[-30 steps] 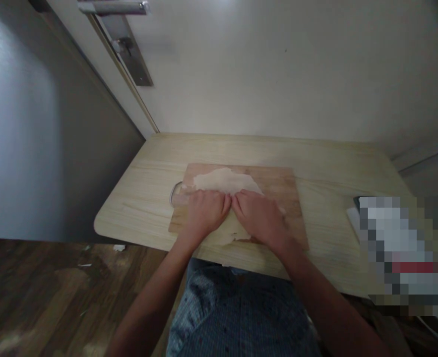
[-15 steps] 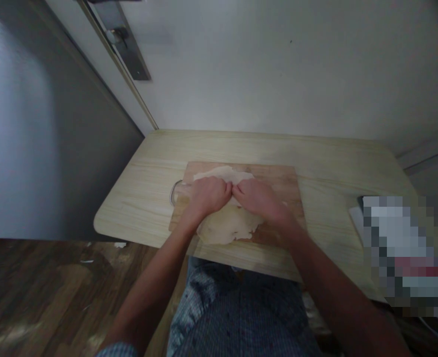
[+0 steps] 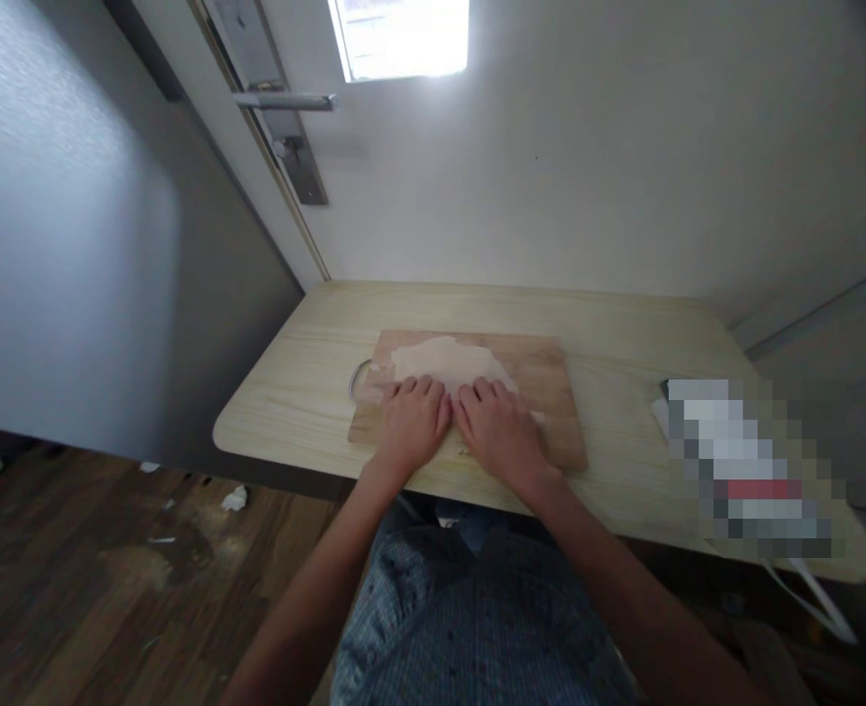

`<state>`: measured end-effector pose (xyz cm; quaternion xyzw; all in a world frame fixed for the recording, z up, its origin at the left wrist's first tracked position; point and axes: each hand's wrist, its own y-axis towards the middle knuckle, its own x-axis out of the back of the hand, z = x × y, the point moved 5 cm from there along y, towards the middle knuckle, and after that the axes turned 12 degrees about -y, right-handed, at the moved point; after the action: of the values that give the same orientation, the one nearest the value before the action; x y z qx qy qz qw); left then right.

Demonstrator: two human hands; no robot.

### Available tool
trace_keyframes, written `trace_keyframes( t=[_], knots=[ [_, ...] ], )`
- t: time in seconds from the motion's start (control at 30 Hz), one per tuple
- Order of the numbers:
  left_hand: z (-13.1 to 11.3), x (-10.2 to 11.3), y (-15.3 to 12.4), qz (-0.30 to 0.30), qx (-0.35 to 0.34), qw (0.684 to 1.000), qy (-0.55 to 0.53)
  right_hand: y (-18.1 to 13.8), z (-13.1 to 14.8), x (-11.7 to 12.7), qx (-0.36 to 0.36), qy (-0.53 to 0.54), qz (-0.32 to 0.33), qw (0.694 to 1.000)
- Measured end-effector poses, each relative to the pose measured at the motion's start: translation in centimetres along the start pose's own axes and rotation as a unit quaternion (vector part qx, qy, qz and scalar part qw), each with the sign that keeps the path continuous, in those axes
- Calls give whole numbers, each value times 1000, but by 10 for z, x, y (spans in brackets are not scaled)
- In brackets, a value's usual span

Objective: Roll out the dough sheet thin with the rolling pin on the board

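Head view: dough sheet (image 3: 453, 359) on wooden board (image 3: 554, 390)

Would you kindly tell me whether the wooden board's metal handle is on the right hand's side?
No, the metal handle sits at the left end of the wooden board, nearer the left hand.

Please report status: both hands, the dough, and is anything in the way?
Left hand and right hand side by side over dough. Dough flat, uneven-edged, on wooden board, partly hidden by hands. Pixelated item right of board, not blocking hands.
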<state>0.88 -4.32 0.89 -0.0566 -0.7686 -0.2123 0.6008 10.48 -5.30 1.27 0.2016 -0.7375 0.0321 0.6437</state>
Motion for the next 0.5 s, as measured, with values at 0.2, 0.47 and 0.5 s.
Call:
trace_keyframes(
  t=[0.2,0.47,0.5],
  knots=[
    [0,2,-33,-19,7,998,-62,-34,1,-6,16,-11,-53,998],
    [7,7,-22,25,8,998,-58,-27,-8,-4,20,6,2,1000],
    [8,8,-16,37,10,998,-48,-21,-11,-3,23,14,14,1000]
  ],
)
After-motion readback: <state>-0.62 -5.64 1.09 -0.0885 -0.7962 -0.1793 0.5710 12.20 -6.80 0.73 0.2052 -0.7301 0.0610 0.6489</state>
